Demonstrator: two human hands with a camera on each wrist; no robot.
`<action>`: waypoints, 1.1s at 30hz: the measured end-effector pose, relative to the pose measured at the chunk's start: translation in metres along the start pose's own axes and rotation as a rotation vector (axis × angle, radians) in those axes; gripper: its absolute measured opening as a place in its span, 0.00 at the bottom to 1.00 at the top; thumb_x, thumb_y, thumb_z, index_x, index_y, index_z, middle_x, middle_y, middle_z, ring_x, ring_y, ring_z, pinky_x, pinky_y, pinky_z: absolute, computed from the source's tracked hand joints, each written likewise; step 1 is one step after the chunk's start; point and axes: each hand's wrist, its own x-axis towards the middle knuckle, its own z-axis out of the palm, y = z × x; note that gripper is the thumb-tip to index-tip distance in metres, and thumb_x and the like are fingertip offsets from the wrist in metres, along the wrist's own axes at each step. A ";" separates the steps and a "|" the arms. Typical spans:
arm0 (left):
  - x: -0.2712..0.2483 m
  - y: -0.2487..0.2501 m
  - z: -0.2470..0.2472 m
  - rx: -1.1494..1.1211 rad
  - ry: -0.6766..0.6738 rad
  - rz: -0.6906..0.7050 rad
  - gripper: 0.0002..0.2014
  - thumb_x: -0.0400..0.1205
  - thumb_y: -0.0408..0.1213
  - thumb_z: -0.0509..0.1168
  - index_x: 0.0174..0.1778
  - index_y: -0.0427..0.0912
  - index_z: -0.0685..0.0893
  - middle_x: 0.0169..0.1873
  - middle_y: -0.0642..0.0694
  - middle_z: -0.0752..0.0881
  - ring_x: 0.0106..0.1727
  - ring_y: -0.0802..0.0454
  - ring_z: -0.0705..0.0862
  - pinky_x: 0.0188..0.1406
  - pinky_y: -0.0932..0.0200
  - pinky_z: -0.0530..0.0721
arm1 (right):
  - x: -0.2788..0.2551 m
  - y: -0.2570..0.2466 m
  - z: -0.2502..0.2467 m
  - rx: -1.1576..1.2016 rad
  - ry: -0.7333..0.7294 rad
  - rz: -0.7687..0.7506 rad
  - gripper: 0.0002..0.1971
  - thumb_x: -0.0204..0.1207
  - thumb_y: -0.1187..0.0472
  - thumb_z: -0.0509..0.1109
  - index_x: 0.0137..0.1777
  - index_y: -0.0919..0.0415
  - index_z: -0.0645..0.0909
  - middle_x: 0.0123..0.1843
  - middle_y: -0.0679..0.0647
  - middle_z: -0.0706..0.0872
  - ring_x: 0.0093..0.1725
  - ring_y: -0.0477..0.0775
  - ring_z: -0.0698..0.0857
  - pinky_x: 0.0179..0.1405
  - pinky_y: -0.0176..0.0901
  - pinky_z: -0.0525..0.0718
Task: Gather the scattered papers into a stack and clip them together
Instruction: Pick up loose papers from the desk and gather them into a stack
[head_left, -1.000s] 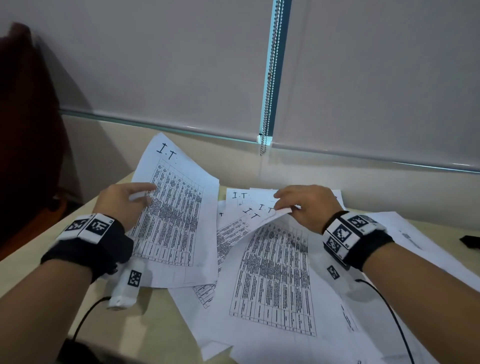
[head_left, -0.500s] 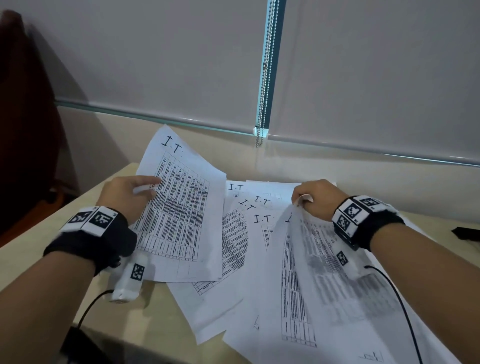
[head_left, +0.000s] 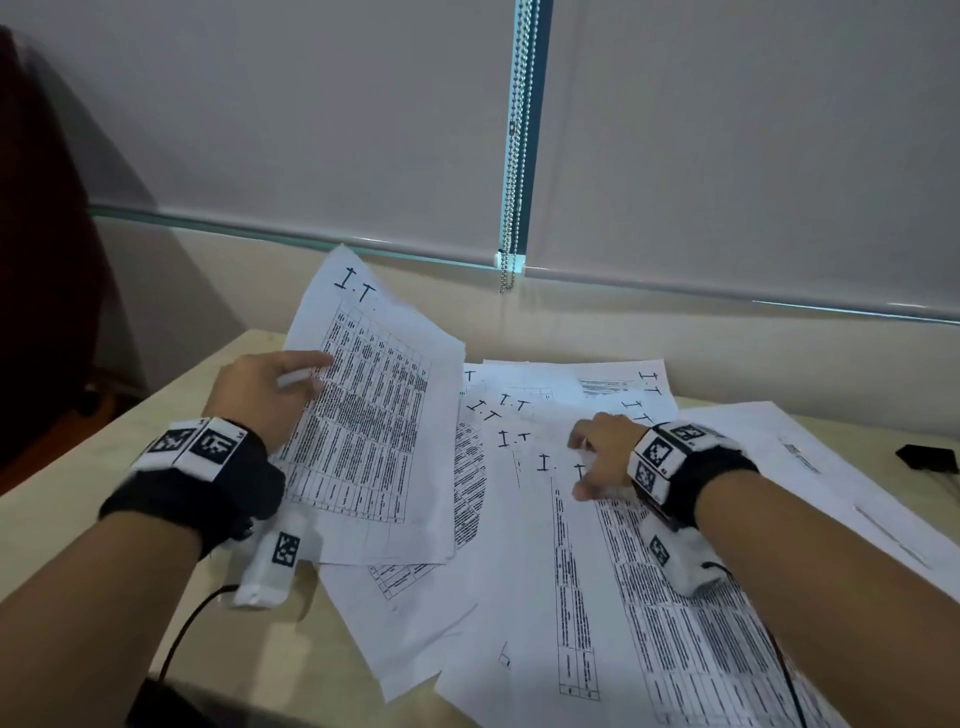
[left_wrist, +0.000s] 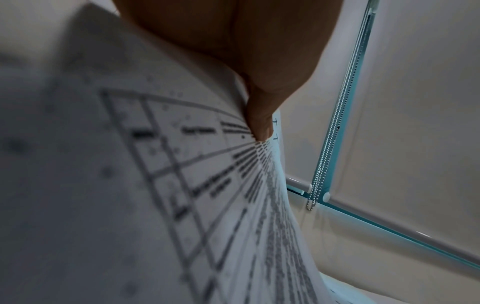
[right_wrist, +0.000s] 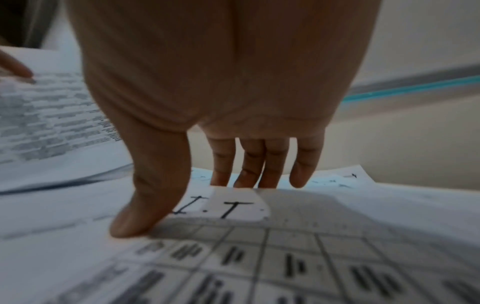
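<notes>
White printed sheets marked "I.T" lie scattered and overlapping (head_left: 545, 395) on a beige table (head_left: 78, 519). My left hand (head_left: 270, 389) holds a tilted sheaf of sheets (head_left: 374, 415) at its left edge, thumb on the front; in the left wrist view the thumb (left_wrist: 259, 123) presses on this sheaf (left_wrist: 155, 185). My right hand (head_left: 592, 462) pinches the top edge of a tabled sheet (head_left: 675, 623) lying on the pile. In the right wrist view the thumb (right_wrist: 135, 222) sits on top of that sheet (right_wrist: 285, 257) and the fingers (right_wrist: 246, 164) go behind its edge.
A black clip-like object (head_left: 930, 457) lies at the far right of the table. Another sheet (head_left: 831, 467) lies to the right of my right wrist. A roller blind with a bead chain (head_left: 511, 156) hangs behind. A dark chair (head_left: 41, 260) stands at left. A cable (head_left: 182, 639) hangs off the near edge.
My right hand lifted a sheet from the middle pile, swung it to the right and brought it down lower. The left hand kept its sheaf nearly still.
</notes>
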 end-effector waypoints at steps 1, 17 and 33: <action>-0.001 0.001 -0.001 0.007 0.011 0.012 0.10 0.79 0.35 0.69 0.53 0.52 0.89 0.36 0.42 0.84 0.21 0.50 0.73 0.16 0.79 0.70 | 0.000 0.001 0.000 0.038 0.016 0.009 0.33 0.63 0.45 0.77 0.67 0.54 0.72 0.62 0.53 0.78 0.60 0.55 0.78 0.58 0.47 0.79; -0.037 0.084 0.011 -0.286 0.084 0.484 0.34 0.76 0.29 0.71 0.68 0.68 0.67 0.41 0.66 0.84 0.46 0.41 0.88 0.49 0.56 0.84 | -0.060 -0.043 -0.149 0.531 0.784 -0.464 0.10 0.66 0.58 0.80 0.40 0.54 0.80 0.56 0.49 0.83 0.56 0.46 0.80 0.56 0.32 0.76; -0.015 0.035 0.015 -0.419 0.076 0.013 0.16 0.70 0.38 0.77 0.50 0.35 0.87 0.41 0.40 0.88 0.39 0.51 0.83 0.42 0.59 0.78 | -0.055 -0.041 -0.154 0.576 1.029 -0.416 0.22 0.68 0.57 0.77 0.63 0.52 0.78 0.53 0.49 0.82 0.49 0.46 0.79 0.53 0.31 0.75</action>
